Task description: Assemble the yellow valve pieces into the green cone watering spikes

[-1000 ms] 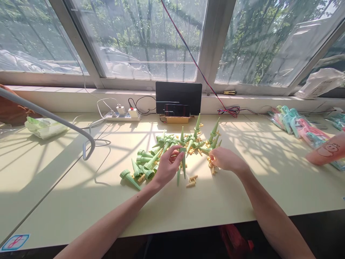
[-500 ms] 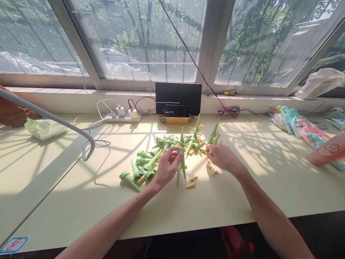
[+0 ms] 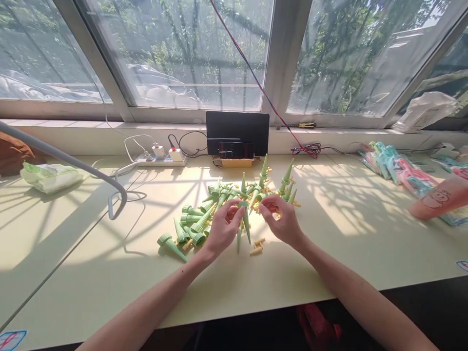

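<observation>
My left hand [image 3: 227, 225] is closed on a green plastic spike [image 3: 246, 226], gripping it near its wide capped end with the point hanging down. Close to its right, my right hand [image 3: 283, 222] is pinched, and a small yellow peg [image 3: 260, 208] shows in part at the fingertips. Another green spike tip pokes out just below the left hand. Behind and left of the hands lies a heap of green spikes [image 3: 197, 219], with yellow pegs scattered among them. Several loose yellow pegs [image 3: 257, 247] lie in front, between my forearms.
A black tablet [image 3: 237, 129] with a phone [image 3: 236, 150] before it stands at the back. A power strip [image 3: 171, 160] with white cables lies left of it. A grey metal bar [image 3: 73, 153] juts in from the left. At right are a pink cup [image 3: 437, 199] and bagged coloured items [image 3: 398, 168].
My right hand has moved left from the pegs and spikes on the right, and is now close to my left hand. The left hand keeps its hold on the spike. The view has shifted slightly.
</observation>
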The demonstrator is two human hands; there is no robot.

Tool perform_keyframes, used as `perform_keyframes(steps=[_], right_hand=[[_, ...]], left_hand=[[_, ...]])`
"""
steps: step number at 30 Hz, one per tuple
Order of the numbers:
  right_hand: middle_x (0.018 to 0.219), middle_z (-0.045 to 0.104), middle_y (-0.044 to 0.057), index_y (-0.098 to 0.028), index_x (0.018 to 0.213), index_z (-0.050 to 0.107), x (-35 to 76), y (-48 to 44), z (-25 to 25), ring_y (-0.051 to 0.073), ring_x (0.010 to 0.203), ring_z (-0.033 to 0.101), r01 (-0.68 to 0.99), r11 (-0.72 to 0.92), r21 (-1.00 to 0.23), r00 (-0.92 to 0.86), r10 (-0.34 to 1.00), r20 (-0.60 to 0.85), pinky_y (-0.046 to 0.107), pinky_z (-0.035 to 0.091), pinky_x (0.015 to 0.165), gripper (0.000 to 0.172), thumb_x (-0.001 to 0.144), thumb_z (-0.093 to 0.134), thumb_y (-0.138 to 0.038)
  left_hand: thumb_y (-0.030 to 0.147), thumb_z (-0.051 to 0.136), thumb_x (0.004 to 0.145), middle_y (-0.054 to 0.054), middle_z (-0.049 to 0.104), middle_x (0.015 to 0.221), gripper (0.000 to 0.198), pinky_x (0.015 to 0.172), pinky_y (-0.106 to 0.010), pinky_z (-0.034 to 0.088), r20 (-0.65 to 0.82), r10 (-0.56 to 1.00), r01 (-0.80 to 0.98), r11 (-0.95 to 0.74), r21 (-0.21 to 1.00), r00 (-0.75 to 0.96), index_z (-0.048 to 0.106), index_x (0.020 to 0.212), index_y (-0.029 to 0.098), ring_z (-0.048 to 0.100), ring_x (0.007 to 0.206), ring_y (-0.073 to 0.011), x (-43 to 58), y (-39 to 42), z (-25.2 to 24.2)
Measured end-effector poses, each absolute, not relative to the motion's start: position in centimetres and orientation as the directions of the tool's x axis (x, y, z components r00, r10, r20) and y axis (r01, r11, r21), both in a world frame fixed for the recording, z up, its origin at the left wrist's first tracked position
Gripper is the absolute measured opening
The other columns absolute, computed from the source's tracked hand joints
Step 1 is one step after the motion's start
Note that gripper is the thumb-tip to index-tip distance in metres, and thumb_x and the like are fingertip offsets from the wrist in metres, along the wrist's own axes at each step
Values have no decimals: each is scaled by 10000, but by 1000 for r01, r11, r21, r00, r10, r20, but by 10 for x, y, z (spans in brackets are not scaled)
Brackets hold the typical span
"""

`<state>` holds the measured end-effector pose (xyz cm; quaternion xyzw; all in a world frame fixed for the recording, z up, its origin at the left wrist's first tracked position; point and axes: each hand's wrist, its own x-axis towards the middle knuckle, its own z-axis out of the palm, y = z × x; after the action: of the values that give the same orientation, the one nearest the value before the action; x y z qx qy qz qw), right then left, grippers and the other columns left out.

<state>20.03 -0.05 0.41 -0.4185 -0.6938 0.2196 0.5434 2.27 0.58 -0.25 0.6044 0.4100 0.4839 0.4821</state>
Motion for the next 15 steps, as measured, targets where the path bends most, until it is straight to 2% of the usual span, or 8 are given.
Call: perform_keyframes(steps=[5, 15], right_hand=[[804, 648, 26, -209, 896, 563, 196, -5, 3, 149, 714, 654, 328, 539, -776, -24, 826, 564, 282, 573, 646, 75, 894, 553, -283], [838, 644, 28, -199, 919, 585, 192, -4, 1, 126, 660, 615, 354, 575, -738, -97, 807, 582, 276, 559, 632, 69, 890, 563, -258]], left_hand=[[400, 594, 884, 40, 470, 650, 250, 402, -171, 287, 214, 960, 51, -226, 973, 181, 574, 1030, 198, 348, 456, -43, 23, 5, -3], [405, 598, 886, 18, 536, 715, 276, 419, -175, 311, 228, 958, 52, -240, 969, 175, 583, 1073, 202, 393, 481, -48, 23, 4, -4]])
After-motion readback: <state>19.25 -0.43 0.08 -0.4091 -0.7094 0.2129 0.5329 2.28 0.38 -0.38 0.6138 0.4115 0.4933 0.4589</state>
